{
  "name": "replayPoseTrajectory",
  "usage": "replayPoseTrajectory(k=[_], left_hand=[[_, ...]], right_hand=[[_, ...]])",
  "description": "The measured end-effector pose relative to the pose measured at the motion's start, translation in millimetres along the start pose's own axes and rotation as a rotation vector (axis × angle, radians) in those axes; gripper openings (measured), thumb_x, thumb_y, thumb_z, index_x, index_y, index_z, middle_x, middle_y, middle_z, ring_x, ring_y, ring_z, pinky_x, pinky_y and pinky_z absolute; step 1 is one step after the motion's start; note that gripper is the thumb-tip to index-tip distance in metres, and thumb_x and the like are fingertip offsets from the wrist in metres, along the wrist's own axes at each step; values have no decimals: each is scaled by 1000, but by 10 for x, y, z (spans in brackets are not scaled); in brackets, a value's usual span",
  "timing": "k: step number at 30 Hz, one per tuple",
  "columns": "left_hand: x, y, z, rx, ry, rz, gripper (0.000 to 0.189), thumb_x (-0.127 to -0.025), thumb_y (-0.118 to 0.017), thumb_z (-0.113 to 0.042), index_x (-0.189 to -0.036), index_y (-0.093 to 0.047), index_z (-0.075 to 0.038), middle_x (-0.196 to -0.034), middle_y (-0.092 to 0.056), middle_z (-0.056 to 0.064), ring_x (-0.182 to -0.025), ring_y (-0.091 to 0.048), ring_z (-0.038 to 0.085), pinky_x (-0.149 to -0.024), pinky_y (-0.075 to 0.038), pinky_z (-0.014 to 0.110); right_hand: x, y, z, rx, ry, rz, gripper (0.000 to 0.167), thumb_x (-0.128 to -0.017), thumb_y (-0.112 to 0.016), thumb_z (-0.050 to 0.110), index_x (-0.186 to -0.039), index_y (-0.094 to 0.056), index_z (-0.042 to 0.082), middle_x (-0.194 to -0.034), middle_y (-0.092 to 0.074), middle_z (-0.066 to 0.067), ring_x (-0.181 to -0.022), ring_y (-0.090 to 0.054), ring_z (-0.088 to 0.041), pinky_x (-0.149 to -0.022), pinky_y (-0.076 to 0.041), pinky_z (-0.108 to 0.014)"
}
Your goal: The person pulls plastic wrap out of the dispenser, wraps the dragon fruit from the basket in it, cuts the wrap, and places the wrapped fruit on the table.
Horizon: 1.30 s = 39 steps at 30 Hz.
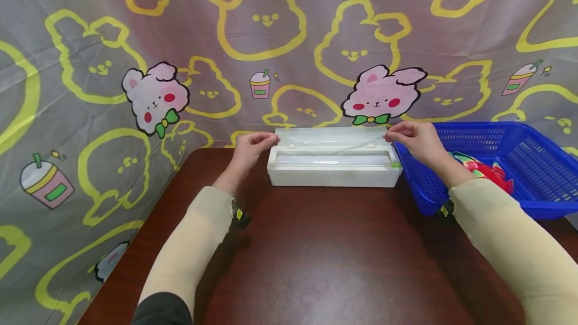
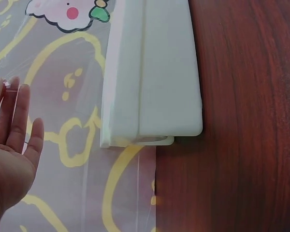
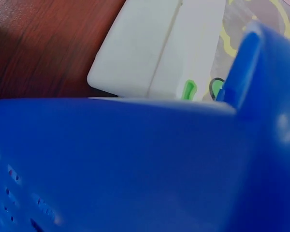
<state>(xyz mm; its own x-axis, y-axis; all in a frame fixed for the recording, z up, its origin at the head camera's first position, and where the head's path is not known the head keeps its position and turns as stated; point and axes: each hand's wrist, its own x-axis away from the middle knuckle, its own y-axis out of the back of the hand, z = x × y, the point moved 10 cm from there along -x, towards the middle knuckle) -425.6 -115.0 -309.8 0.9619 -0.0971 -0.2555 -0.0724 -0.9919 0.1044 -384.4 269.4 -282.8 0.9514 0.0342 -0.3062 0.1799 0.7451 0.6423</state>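
Observation:
A white cling film dispenser (image 1: 334, 177) stands at the back of the table with its lid (image 1: 311, 136) raised and a roll (image 1: 316, 160) inside. Clear cling film (image 1: 356, 148) stretches between both hands above the roll. My left hand (image 1: 246, 157) pinches one end of it between thumb and fingertips at the box's left corner. In the left wrist view the left hand (image 2: 14, 162) shows film at its fingertips. By the lid's right end, my right hand (image 1: 420, 143) pinches the film's other end. The right wrist view hides this hand behind the blue basket (image 3: 111, 159).
A blue plastic basket (image 1: 429, 199) stands right against the dispenser's right side, under my right forearm. Inside lies a red and green item (image 1: 489, 173). A green slider (image 1: 396, 165) sits on the dispenser's right end. Behind the table hangs a patterned curtain (image 1: 307, 24).

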Motion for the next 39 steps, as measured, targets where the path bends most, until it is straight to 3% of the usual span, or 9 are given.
replayPoseTrajectory(k=[3, 7, 11, 20, 24, 27, 31, 36, 39], left_hand=[[15, 8, -17, -5, 12, 2, 28, -87, -73, -11, -108, -71, 7, -97, -73, 10, -87, -69, 11, -87, -52, 30], [33, 9, -60, 5, 9, 12, 28, -87, -73, -9, -108, -70, 9, -97, -73, 10, -87, -69, 12, -86, -52, 30], [50, 12, -123, 18, -14, 18, 28, -87, -73, -10, -107, -69, 10, -96, -73, 10, -87, -69, 12, -87, -52, 33], [111, 36, -247, -10, -68, 39, 26, -89, -70, -8, -107, -69, 11, -96, -73, 12, -86, -70, 14, -88, -52, 36], [132, 48, -303, -31, -88, 46, 25, -89, -71, -7, -105, -69, 11, -97, -72, 17, -88, -70, 21, -87, -52, 40], [151, 70, -322, -34, -81, 39, 24, -88, -72, -8, -105, -71, 9, -100, -71, 20, -90, -70, 24, -87, -52, 39], [186, 108, -349, -20, -62, 24, 25, -87, -73, -10, -106, -71, 7, -103, -69, 22, -87, -70, 18, -86, -53, 34], [215, 102, -440, -14, -80, 35, 27, -88, -71, -9, -107, -69, 9, -106, -67, 26, -88, -70, 19, -86, -53, 35], [217, 91, -486, -11, -88, 45, 29, -89, -71, -9, -109, -68, 11, -104, -69, 22, -88, -70, 20, -87, -53, 36]], right_hand=[[14, 25, 39, 1, 8, -1, 22, -95, -64, 15, -106, -69, -3, -100, -71, -17, -85, -68, -10, -88, -51, -33], [23, 60, 96, -11, 27, -7, 20, -95, -63, 12, -105, -69, -4, -99, -71, -18, -93, -68, -29, -79, -47, -12], [30, 86, 146, -23, 45, -10, 19, -95, -63, 11, -104, -69, -5, -98, -71, -19, -89, -69, -22, -74, -42, -4], [66, 142, 246, -25, 64, 1, 20, -95, -64, 14, -103, -69, -3, -96, -72, -17, -81, -67, -2, -74, -43, -6], [80, 180, 288, -23, 74, 3, 23, -94, -65, 18, -103, -69, -3, -96, -72, -16, -79, -63, 6, -74, -42, -7], [94, 200, 324, -18, 84, 4, 23, -95, -64, 19, -102, -68, -3, -97, -72, -16, -78, -62, 8, -74, -42, -8], [120, 211, 388, -27, 106, -9, 19, -95, -63, 15, -100, -67, -4, -96, -72, -18, -77, -62, 8, -71, -43, -8], [157, 258, 460, -19, 106, -51, 20, -96, -63, 15, -101, -67, -3, -94, -72, -18, -76, -61, 9, -70, -43, -8], [170, 300, 479, -17, 90, -64, 22, -96, -63, 18, -102, -67, -3, -94, -72, -15, -77, -62, 9, -71, -43, -8]])
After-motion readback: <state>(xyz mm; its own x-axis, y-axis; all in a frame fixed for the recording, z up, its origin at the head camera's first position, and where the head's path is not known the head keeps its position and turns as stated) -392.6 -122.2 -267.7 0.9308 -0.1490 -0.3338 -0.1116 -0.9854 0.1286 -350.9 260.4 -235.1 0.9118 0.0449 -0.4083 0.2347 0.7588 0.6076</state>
